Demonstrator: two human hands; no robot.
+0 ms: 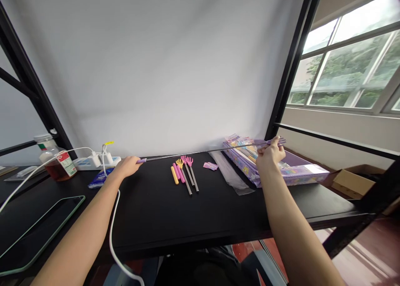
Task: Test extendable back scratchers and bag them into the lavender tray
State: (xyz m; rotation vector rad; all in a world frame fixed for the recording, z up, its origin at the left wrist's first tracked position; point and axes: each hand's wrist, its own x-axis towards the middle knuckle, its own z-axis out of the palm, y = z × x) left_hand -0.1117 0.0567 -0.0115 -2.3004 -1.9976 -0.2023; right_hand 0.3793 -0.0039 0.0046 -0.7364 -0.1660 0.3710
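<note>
On the left a tablet [43, 232] lies on the black desk [150, 223], with a bottle [59, 163] behind it, then a power strip [83, 164] with a blue packet [98, 180] near it. The left hand [126, 167] is closed around the purple handle [141, 160] of a scratcher [206, 151], whose thin metal rod runs above the desk to the right hand. Below the rod lie three loose grips [181, 173], one yellow and two pink, and beside them three small forks [185, 179] in the same colors. Next come a pink card [210, 166], a clear bag [229, 173] and a purple box [306, 174] holding wrapped pieces [242, 146]. Over the box, the right hand [271, 153] pinches the scratcher near its purple claw [281, 141].
</note>
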